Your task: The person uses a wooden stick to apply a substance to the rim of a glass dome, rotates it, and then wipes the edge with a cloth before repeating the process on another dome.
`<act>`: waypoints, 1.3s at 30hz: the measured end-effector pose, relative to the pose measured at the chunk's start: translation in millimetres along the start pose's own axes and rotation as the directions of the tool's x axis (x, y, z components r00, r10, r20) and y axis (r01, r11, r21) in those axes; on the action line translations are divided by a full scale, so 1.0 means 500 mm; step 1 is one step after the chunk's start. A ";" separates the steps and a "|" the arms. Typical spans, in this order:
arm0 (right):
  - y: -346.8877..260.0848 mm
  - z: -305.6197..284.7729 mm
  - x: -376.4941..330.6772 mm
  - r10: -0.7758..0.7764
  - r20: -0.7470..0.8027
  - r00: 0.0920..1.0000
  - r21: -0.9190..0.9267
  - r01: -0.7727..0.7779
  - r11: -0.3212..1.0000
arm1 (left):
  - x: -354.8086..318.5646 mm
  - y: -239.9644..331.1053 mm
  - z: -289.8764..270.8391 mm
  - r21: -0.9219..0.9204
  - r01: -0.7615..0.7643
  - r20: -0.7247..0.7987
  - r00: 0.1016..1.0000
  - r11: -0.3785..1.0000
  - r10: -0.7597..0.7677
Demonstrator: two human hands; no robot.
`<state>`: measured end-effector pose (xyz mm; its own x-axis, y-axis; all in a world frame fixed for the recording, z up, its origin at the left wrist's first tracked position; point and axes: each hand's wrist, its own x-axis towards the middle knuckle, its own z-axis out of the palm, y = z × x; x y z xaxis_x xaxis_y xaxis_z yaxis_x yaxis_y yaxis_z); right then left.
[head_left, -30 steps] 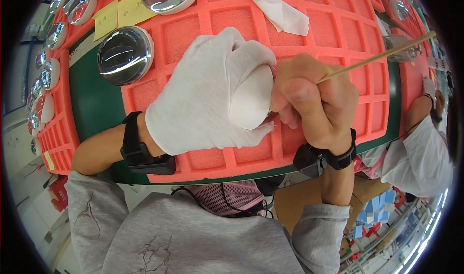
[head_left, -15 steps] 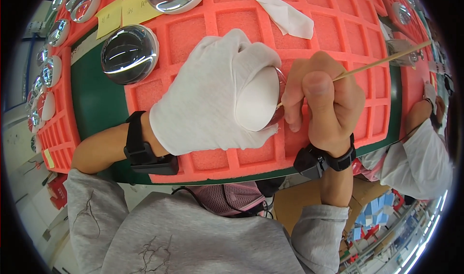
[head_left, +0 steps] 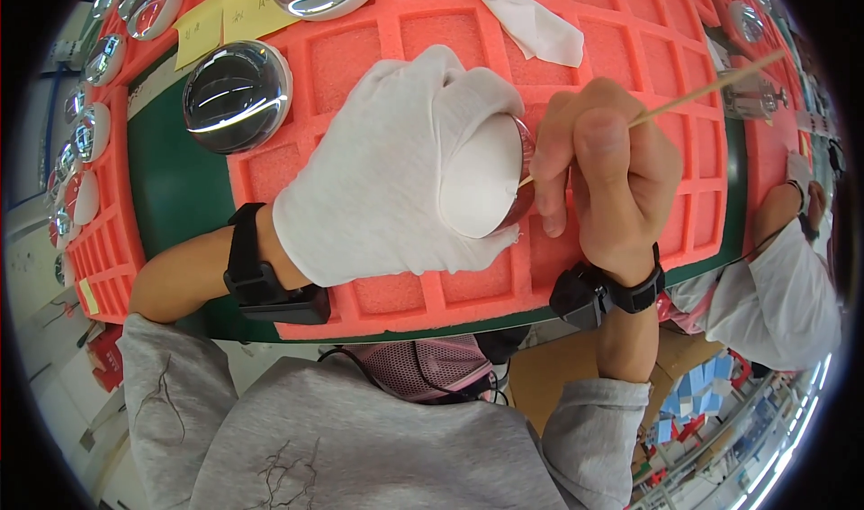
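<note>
My left hand (head_left: 387,163), in a white glove, is wrapped round a white-backed glass lens (head_left: 481,179) and holds it tilted above the pink foam tray (head_left: 382,297). A clear rim of the lens shows on its right side. Bare, my right hand (head_left: 605,163) pinches a thin wooden stick (head_left: 706,89). The stick's lower tip reaches the right edge of the lens's white face; its long end points up and right. The left fingertips behind the lens are hidden.
Shiny domed lenses (head_left: 236,98) lie left, beside yellow paper notes (head_left: 200,31). A folded white cloth (head_left: 526,19) rests on the tray's far part. A glass jar (head_left: 754,98) stands right. Another person's arm (head_left: 781,211) shows at far right. The green table (head_left: 171,168) borders the tray.
The stick's long end has swung slightly down and left as my right hand shifted a little. Its tip stays at the lens edge. My left hand keeps its hold.
</note>
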<state>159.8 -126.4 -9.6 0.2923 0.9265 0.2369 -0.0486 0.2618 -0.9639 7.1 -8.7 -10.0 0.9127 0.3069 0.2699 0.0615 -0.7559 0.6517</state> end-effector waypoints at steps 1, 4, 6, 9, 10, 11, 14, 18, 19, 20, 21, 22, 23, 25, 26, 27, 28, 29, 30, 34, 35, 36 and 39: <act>0.002 -0.001 0.001 -0.060 0.044 0.997 -0.044 0.062 0.997 | 0.000 0.000 0.001 0.000 0.002 0.000 1.000 1.000 -0.002; 0.009 -0.004 0.005 -0.172 0.139 0.975 -0.122 0.189 0.974 | -0.001 -0.001 0.002 0.019 -0.003 -0.031 1.000 1.000 0.004; 0.015 -0.003 0.010 -0.228 0.203 0.952 -0.164 0.262 0.951 | -0.004 -0.001 -0.001 0.006 0.009 -0.025 1.000 1.000 -0.009; 0.009 -0.003 0.007 -0.197 0.153 0.969 -0.098 0.213 0.972 | 0.000 0.001 -0.003 -0.029 0.016 -0.015 1.000 0.999 -0.017; 0.009 0.000 0.004 -0.128 0.077 0.989 0.009 0.128 0.992 | -0.001 0.001 -0.005 -0.036 0.032 -0.004 0.999 0.999 -0.032; 0.006 0.002 0.002 -0.089 0.044 0.995 0.065 0.086 0.994 | -0.002 0.000 -0.006 -0.043 0.047 0.007 0.999 0.998 -0.046; -0.003 -0.001 -0.004 -0.037 0.057 0.998 -0.022 0.038 0.999 | -0.002 0.001 -0.006 -0.033 0.041 0.003 0.999 0.999 -0.041; 0.006 -0.009 0.007 -0.150 0.206 0.967 -0.172 0.186 0.967 | -0.004 0.000 -0.002 0.007 -0.010 -0.022 1.000 1.000 0.010; 0.004 -0.009 0.007 -0.177 0.238 0.955 -0.194 0.225 0.955 | -0.003 0.000 -0.002 0.014 -0.022 -0.027 0.999 1.000 0.022; 0.004 -0.009 0.008 -0.203 0.270 0.941 -0.213 0.264 0.941 | -0.002 0.000 -0.002 0.021 -0.034 -0.032 0.999 0.999 0.035; 0.003 -0.002 0.005 -0.173 0.188 0.967 -0.154 0.203 0.967 | -0.001 0.000 -0.001 0.020 -0.036 -0.032 0.999 0.999 0.037; 0.001 0.005 0.002 -0.137 0.106 0.985 -0.088 0.147 0.985 | -0.002 0.001 -0.003 -0.005 -0.003 -0.026 1.000 1.000 0.003; -0.003 0.006 0.002 -0.116 0.066 0.991 -0.055 0.119 0.991 | -0.002 0.002 -0.005 -0.030 0.030 -0.018 0.999 0.999 -0.031; -0.006 0.003 0.003 -0.094 0.083 0.992 -0.080 0.101 0.992 | -0.003 0.002 -0.006 -0.054 0.067 -0.010 0.998 0.996 -0.068; -0.006 -0.002 0.003 -0.089 0.140 0.986 -0.139 0.109 0.984 | -0.003 0.001 -0.005 -0.041 0.043 -0.019 0.999 0.998 -0.044; -0.005 -0.005 0.004 -0.081 0.196 0.977 -0.197 0.120 0.973 | -0.004 -0.001 -0.005 -0.028 0.019 -0.027 0.999 0.999 -0.020; -0.004 -0.007 0.005 -0.078 0.195 0.978 -0.199 0.118 0.973 | -0.003 -0.001 -0.003 -0.019 -0.009 -0.034 0.999 1.000 0.009; -0.003 -0.010 0.006 -0.117 0.235 0.965 -0.217 0.169 0.962 | -0.002 -0.001 -0.002 -0.022 -0.009 -0.034 0.999 1.000 0.008; -0.001 -0.012 0.006 -0.154 0.275 0.949 -0.231 0.221 0.947 | 0.000 0.000 -0.001 -0.015 -0.017 -0.032 0.999 1.000 0.016; 0.004 0.002 0.003 -0.148 0.152 0.977 -0.092 0.164 0.982 | -0.003 0.000 -0.004 -0.016 0.004 -0.021 1.000 1.000 -0.004; 0.001 0.003 0.002 -0.130 0.109 0.985 -0.057 0.137 0.989 | -0.005 -0.003 -0.005 -0.042 0.035 -0.011 0.999 0.998 -0.036; -0.002 0.005 0.001 -0.112 0.066 0.991 -0.018 0.114 0.993 | -0.005 -0.004 -0.006 -0.068 0.067 -0.001 0.998 0.995 -0.067; -0.005 -0.004 0.001 -0.060 0.175 0.983 -0.202 0.095 0.975 | -0.002 -0.005 -0.004 -0.023 -0.001 -0.022 1.000 1.000 0.000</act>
<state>161.9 -127.3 -7.2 0.1226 0.9422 0.3117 0.1738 0.2888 -0.9415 5.4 -6.1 -10.5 0.9035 0.3195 0.2856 0.0517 -0.7428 0.6675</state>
